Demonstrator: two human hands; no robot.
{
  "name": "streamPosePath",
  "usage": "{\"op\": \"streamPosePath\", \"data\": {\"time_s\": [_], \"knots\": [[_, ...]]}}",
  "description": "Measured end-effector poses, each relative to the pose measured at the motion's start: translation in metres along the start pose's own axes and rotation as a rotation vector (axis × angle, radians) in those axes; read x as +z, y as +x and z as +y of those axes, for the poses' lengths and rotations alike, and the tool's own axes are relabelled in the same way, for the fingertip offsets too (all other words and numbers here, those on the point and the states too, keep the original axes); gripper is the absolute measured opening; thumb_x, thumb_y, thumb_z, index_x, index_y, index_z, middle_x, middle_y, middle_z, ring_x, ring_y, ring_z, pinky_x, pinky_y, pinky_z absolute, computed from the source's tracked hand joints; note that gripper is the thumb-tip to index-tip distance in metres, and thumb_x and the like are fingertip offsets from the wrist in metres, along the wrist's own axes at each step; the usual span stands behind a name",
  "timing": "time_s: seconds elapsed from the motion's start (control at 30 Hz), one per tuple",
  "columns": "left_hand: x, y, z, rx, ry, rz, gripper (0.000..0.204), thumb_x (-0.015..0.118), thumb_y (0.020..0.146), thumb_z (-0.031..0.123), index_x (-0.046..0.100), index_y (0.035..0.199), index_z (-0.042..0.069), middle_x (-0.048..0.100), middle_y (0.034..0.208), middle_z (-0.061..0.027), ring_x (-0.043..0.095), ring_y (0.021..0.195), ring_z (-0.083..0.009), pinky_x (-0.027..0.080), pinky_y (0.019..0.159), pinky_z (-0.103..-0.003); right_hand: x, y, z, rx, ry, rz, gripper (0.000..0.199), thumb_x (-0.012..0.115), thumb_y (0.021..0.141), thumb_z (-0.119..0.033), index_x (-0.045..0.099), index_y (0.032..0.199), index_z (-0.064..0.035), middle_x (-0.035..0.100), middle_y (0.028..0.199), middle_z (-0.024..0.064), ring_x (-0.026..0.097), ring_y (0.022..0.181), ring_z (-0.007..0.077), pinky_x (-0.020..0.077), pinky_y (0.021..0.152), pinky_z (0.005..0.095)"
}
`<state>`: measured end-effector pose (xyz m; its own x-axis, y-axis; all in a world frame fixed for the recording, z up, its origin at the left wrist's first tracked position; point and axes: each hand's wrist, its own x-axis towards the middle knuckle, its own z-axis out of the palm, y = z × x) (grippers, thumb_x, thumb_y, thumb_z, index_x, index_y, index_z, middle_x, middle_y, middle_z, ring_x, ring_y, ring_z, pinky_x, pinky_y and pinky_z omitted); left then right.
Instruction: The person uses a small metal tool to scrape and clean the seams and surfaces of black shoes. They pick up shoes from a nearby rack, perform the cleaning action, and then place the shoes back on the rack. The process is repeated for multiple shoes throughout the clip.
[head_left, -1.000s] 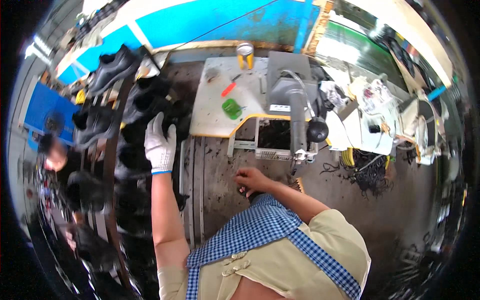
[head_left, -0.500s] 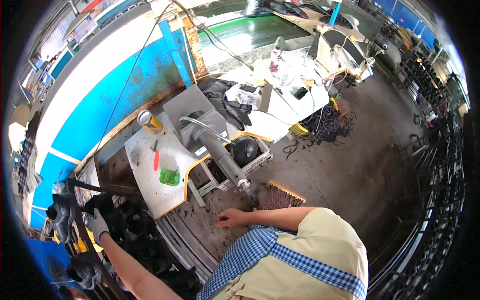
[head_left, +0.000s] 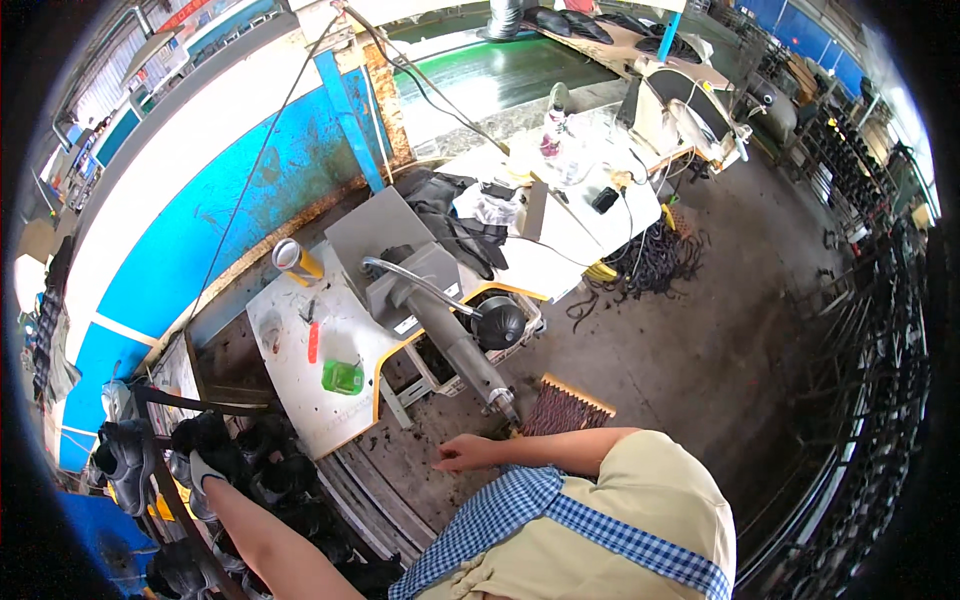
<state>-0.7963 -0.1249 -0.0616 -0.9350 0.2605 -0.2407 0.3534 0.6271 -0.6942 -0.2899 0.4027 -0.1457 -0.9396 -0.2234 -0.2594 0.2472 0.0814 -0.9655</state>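
Black shoes [head_left: 265, 470] meet the gloved left hand [head_left: 205, 470], grip unclear; bare right hand [head_left: 465, 455] relaxed, empty.

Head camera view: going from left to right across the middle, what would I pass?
Black shoes on the rack → gloved left hand → green cup → bare right hand → black round knob → brush → tangle of black cords.

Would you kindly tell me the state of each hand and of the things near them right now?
Left hand: gloved, reaching onto the rack, on a dark shoe; grip unclear.
Right hand: bare, holding nothing, fingers loosely curled, near the machine arm's tip.
Machine arm: tilted down toward the right hand, nothing mounted on its tip.
Green cup: resting on the white table.
Yellow can: upright on the table.
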Motion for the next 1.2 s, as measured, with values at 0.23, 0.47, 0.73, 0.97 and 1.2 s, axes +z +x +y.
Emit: {"op": "streamPosePath", "data": {"time_s": [0.23, 0.47, 0.73, 0.97, 1.2], "knots": [[-0.067, -0.036, 0.05, -0.869, -2.078, 0.278, 0.055, 0.066, 0.088, 0.046, 0.062, 0.131, 0.012, 0.064, 0.126, -0.0115, 0.063, 0.109, -0.0323, 0.051, 0.098, -0.047, -0.003, -0.001, 0.006, 0.054, -0.058, 0.032, 0.043, 0.06, 0.098, -0.042, 0.06, 0.079, -0.0035, 0.064, 0.068, 0.0051, 0.061, 0.064, 0.0169, 0.0465, 0.061, 0.0349], [-0.15, -0.117, 0.093, -0.454, -2.987, 0.199, 0.054, 0.059, 0.093, 0.043, 0.059, 0.134, 0.009, 0.061, 0.131, -0.0135, 0.06, 0.115, -0.0336, 0.049, 0.102, -0.049, 0.0, -0.005, -0.005, 0.125, -0.017, -0.001, 0.04, 0.062, 0.098, -0.04, 0.063, 0.083, -0.0033, 0.062, 0.065, 0.0028, 0.057, 0.061, 0.0138, 0.0463, 0.061, 0.0338], [-0.181, -0.229, 0.193, 0.126, -2.995, 0.327, 0.055, 0.055, 0.097, 0.047, 0.054, 0.137, 0.009, 0.063, 0.123, -0.0115, 0.061, 0.109, -0.0282, 0.051, 0.095, -0.043, 0.022, 0.003, -0.025, -0.338, 0.395, 0.177, 0.033, 0.057, 0.102, -0.036, 0.065, 0.111, -0.0056, 0.066, 0.098, 0.0013, 0.055, 0.068, 0.0088, 0.0452, 0.059, 0.0282], [-0.232, -0.381, 0.292, -0.287, -1.968, 0.463, 0.043, 0.053, 0.097, 0.02, 0.052, 0.133, -0.003, 0.067, 0.114, -0.0121, 0.064, 0.103, -0.0238, 0.051, 0.093, -0.037, -0.01, -0.032, -0.148, -0.212, 0.4, 0.088, 0.056, 0.066, 0.095, -0.026, 0.047, 0.143, -0.0055, 0.064, 0.107, 0.0009, 0.046, 0.063, 0.0028, 0.0371, 0.053, 0.0192], [-0.169, -0.466, 0.338, 0.044, -1.885, 0.596, 0.047, 0.054, 0.092, 0.003, 0.05, 0.139, 0.002, 0.059, 0.133, -0.0184, 0.062, 0.118, -0.0294, 0.048, 0.102, -0.039, 0.039, -0.068, -0.134, -0.203, 0.34, 0.064, 0.048, 0.081, 0.077, -0.017, 0.06, 0.119, -0.0057, 0.063, 0.087, -0.0006, 0.055, 0.066, 0.0077, 0.0431, 0.055, 0.024]]}}
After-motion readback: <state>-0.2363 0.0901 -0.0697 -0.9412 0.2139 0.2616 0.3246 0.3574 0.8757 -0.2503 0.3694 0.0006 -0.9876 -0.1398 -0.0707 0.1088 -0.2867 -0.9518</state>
